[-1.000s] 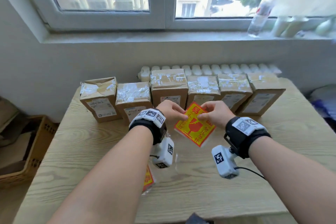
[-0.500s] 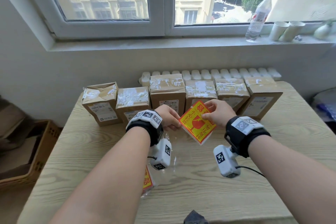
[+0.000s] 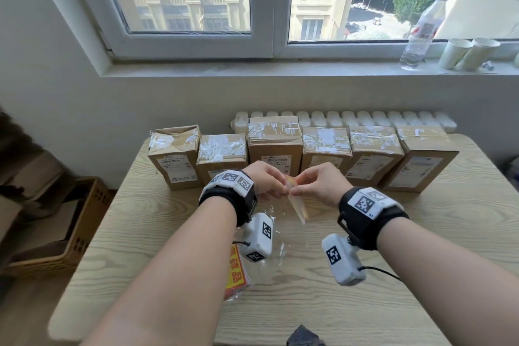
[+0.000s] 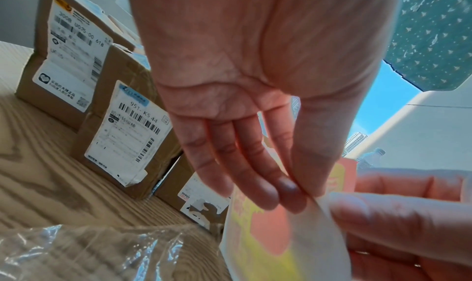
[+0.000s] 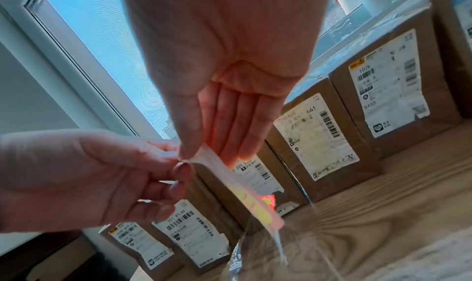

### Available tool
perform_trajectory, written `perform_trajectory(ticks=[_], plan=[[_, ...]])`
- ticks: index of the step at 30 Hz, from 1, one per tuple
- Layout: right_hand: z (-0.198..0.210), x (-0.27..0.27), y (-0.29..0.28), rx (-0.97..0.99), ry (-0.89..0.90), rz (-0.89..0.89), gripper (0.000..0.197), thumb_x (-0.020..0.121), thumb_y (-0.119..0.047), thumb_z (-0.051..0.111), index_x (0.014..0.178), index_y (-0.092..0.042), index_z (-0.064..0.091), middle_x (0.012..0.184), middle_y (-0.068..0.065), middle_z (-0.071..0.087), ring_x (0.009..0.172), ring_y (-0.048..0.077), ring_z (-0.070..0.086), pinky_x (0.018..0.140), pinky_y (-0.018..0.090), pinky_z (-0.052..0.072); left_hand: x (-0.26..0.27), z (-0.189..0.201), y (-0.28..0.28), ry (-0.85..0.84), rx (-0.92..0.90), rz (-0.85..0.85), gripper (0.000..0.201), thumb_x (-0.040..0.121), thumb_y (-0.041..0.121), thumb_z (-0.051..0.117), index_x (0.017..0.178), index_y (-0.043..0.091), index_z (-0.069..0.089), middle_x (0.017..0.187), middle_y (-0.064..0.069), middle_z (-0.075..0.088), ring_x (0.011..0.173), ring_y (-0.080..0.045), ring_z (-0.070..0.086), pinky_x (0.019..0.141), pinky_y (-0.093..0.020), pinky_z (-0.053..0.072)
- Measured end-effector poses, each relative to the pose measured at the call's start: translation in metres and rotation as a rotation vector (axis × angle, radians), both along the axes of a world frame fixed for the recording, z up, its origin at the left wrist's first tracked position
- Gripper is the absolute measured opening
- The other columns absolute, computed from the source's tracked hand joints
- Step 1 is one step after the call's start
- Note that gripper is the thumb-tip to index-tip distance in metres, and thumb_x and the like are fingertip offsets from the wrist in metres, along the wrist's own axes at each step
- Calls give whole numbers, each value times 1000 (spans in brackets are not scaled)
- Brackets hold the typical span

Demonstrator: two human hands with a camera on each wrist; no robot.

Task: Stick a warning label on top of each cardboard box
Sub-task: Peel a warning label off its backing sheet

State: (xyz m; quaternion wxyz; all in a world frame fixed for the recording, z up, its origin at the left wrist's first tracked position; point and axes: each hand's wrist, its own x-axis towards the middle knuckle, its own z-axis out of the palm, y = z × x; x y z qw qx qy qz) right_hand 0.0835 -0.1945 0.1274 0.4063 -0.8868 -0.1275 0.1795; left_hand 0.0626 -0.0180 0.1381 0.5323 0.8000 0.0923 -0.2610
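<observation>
Several taped cardboard boxes (image 3: 275,140) stand in a row along the table's far side, their shipping labels facing me. In front of the middle boxes both hands hold one yellow and red warning label (image 3: 298,206) above the table, turned edge-on. My left hand (image 3: 276,187) pinches its top corner between thumb and fingers (image 4: 286,186). My right hand (image 3: 295,191) pinches the same corner from the other side. The label (image 5: 242,186) hangs down from the right hand's pinch (image 5: 190,156), its white backing (image 4: 306,235) showing.
A stack of warning labels (image 3: 236,275) in a clear plastic bag (image 3: 273,236) lies under my left wrist. A radiator (image 3: 365,118) runs behind the boxes. A bottle (image 3: 424,34) and paper cups (image 3: 466,53) stand on the sill. A basket (image 3: 70,230) sits left.
The label has turned from face-up to edge-on, and both hands have closed in on its top corner. My head has tilted up a little.
</observation>
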Motion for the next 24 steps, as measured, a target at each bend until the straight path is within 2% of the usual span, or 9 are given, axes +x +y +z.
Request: perform_trajectory(ticks=[3, 7, 10, 13, 14, 16, 18, 22, 24], plan=[[2, 1, 5, 34, 28, 13, 12, 66, -34, 85, 72, -27, 77, 73, -5, 74, 76, 9, 68, 79, 34, 56, -2, 5, 4, -3, -24, 59, 9, 77, 0, 73, 75, 9, 70, 73, -10, 68, 61, -13, 65, 74, -31, 55], [9, 1, 18, 131, 79, 5, 20, 60, -40, 84, 67, -23, 76, 67, -1, 75, 70, 13, 70, 71, 34, 57, -6, 12, 15, -45, -1, 112, 6, 79, 12, 73, 73, 14, 70, 77, -7, 72, 65, -9, 68, 61, -22, 54], [12, 1, 32, 178, 80, 17, 11, 69, -24, 83, 68, -19, 74, 66, 0, 73, 65, 12, 69, 62, 26, 52, -11, 13, 26, -69, -42, 197, 10, 80, 8, 71, 74, 14, 68, 74, -7, 72, 63, -11, 69, 67, -28, 56], [10, 0, 48, 162, 84, 20, 9, 79, -11, 76, 71, -13, 72, 75, 7, 72, 68, 16, 68, 67, 29, 57, -22, 9, 43, -103, 4, 307, 13, 85, 5, 65, 75, 13, 64, 76, -6, 69, 62, -13, 68, 77, -36, 58], [9, 0, 53, 152, 90, 20, 9, 80, -11, 75, 72, -11, 72, 77, 9, 72, 69, 17, 69, 70, 31, 58, -26, 6, 50, -125, 30, 339, 14, 85, 3, 63, 75, 13, 63, 76, -6, 68, 62, -14, 67, 74, -33, 59], [5, -2, 63, 139, 89, 22, 10, 81, -11, 75, 72, -10, 71, 77, 10, 71, 69, 19, 68, 69, 33, 57, -36, 2, 66, -165, 105, 381, 11, 85, 0, 63, 80, 10, 65, 75, -2, 64, 62, -11, 62, 56, -17, 56], [0, -4, 75, 110, 69, 30, 13, 82, -13, 74, 70, -14, 70, 75, 7, 69, 68, 18, 65, 67, 32, 57, -46, -4, 84, -174, 205, 410, 9, 83, 2, 67, 87, 9, 66, 76, 1, 61, 65, -9, 59, 49, -13, 51], [-7, -7, 97, 79, 71, 36, 14, 83, -15, 72, 70, -17, 69, 74, 8, 70, 70, 22, 67, 71, 36, 59, -57, -18, 119, -103, 305, 523, 23, 80, -2, 66, 69, 17, 59, 74, -4, 63, 69, -23, 64, 72, -38, 61], [-11, -8, 108, 65, 73, 40, 12, 83, -17, 73, 71, -17, 69, 72, 6, 71, 70, 20, 69, 71, 36, 60, -63, -25, 132, -50, 350, 557, 32, 84, -3, 59, 61, 19, 61, 67, -4, 63, 62, -22, 61, 72, -36, 59]])
